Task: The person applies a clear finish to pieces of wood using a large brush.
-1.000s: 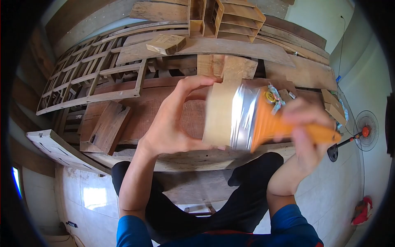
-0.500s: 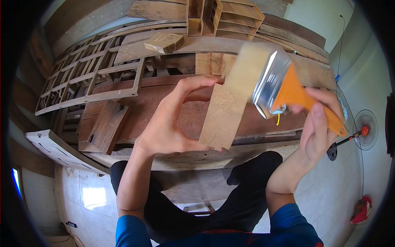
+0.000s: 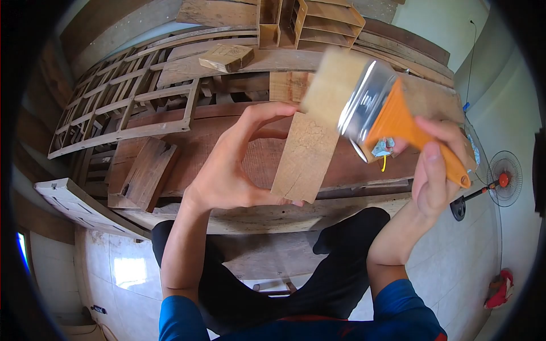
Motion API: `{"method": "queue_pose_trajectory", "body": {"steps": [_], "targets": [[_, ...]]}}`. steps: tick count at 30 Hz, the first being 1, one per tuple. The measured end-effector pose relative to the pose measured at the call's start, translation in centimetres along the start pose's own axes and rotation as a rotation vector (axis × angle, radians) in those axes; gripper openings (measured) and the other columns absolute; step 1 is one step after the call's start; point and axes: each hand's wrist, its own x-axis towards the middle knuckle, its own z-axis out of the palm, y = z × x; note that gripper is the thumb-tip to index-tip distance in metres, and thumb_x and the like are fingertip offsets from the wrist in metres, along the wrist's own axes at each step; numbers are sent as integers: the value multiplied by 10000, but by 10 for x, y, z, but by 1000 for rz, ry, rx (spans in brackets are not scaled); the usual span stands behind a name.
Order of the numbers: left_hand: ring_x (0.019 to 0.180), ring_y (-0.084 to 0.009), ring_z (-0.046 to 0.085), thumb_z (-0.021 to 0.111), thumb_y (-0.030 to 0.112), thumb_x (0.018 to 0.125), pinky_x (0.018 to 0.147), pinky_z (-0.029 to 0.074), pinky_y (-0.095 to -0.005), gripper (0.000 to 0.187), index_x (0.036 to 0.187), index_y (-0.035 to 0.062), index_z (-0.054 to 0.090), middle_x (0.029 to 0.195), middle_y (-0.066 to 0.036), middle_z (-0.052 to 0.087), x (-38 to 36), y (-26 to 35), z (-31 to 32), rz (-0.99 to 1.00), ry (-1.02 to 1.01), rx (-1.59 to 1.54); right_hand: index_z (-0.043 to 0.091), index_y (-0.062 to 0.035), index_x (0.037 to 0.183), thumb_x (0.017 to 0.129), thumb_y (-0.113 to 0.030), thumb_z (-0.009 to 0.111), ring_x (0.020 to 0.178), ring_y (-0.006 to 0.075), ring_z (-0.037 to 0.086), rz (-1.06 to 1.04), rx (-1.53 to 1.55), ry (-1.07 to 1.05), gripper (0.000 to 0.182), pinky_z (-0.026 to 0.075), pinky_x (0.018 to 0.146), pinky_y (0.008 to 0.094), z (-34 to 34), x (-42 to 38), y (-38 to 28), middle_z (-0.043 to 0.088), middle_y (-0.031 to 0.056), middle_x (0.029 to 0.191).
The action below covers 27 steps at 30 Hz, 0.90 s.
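Observation:
My left hand (image 3: 233,162) grips a flat, light-brown wooden block (image 3: 305,156) by its two ends, with the thumb at the lower end and the fingers at the upper one. Fine cracks run across the block's face. In my right hand (image 3: 435,165) is the orange handle of a wide paintbrush (image 3: 392,116), which has a shiny metal band. The pale bristles, blurred, point up and left and overlap the block's upper end; whether they touch it I cannot tell.
Under my hands lies a reddish plank bench (image 3: 227,131). A dark wooden block (image 3: 149,173) and slatted frame (image 3: 133,105) are at left. Behind are a wrapped bundle (image 3: 226,58) and a wooden shelf unit (image 3: 330,25). A fan (image 3: 504,180) stands right.
The paintbrush and my right hand have shifted slightly left and up. My left hand and the block have moved a little left.

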Motion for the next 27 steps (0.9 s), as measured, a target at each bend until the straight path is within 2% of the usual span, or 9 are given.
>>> {"method": "queue_pose_trajectory", "body": {"steps": [3, 7, 8, 11, 14, 16, 18, 22, 27], "targets": [[1282, -262, 516, 956, 176, 555, 1029, 491, -408, 1012, 1418, 80, 436, 1399, -125, 496, -1, 0, -1, -11, 8, 6, 606, 85, 1022, 904, -177, 579, 697, 213, 581, -2, 395, -602, 289, 460, 677, 296, -24, 7, 7, 568, 145, 825], [1264, -260, 530, 960, 193, 551, 1027, 494, -410, 1019, 1418, 76, 437, 1385, -122, 503, -3, -3, 1, -15, 22, 18, 613, 71, 988, 901, -201, 596, 754, 235, 610, 30, 48, -124, 287, 479, 624, 300, -9, -1, -2, 587, 147, 883], [1260, -260, 533, 961, 197, 549, 1026, 495, -410, 1021, 1417, 75, 437, 1382, -122, 504, -2, -4, 1, -16, 25, 25, 616, 66, 1006, 917, -165, 572, 794, 245, 615, -114, 215, -280, 252, 483, 630, 309, -26, -6, 20, 584, 136, 902], [1252, -258, 539, 964, 214, 544, 1022, 499, -411, 1027, 1415, 74, 439, 1381, -124, 505, -2, -4, 2, 16, 43, 52, 620, 59, 996, 913, -163, 573, 792, 231, 599, 105, 233, 21, 242, 469, 664, 316, -9, -17, 2, 582, 126, 892], [1248, -258, 542, 968, 236, 541, 1020, 502, -410, 1029, 1410, 74, 442, 1382, -129, 505, -3, -5, 3, -11, 69, 49, 618, 69, 1005, 926, -159, 556, 687, 230, 561, 33, 307, -359, 248, 448, 534, 317, -15, 3, 6, 589, 167, 943], [1246, -257, 543, 962, 229, 543, 1018, 502, -409, 1023, 1409, 74, 442, 1384, -129, 507, -2, -5, -1, -9, 50, 64, 616, 72, 999, 930, -166, 556, 647, 226, 554, 68, 366, -363, 255, 448, 514, 312, -7, 6, -1, 588, 177, 929], [1245, -255, 544, 954, 215, 544, 1015, 503, -407, 1015, 1408, 74, 441, 1388, -128, 507, -3, -6, -1, -5, 54, 86, 611, 72, 963, 920, -188, 576, 616, 213, 556, 169, 331, -23, 266, 460, 517, 301, 31, -2, -24, 592, 181, 875], [1235, -256, 550, 949, 201, 540, 1010, 501, -406, 1013, 1406, 68, 439, 1382, -127, 512, -3, -7, 3, 0, 69, 83, 611, 82, 981, 918, -230, 575, 663, 245, 620, 23, 428, -423, 320, 499, 544, 305, 9, 8, -8, 602, 185, 870], [1231, -267, 560, 948, 203, 546, 1013, 488, -409, 1007, 1402, 57, 439, 1380, -137, 515, -6, -9, 3, -8, 93, 105, 630, 84, 899, 865, -187, 587, 620, 217, 615, 138, 48, 55, 276, 491, 564, 297, 43, -12, -31, 613, 182, 814]]}}
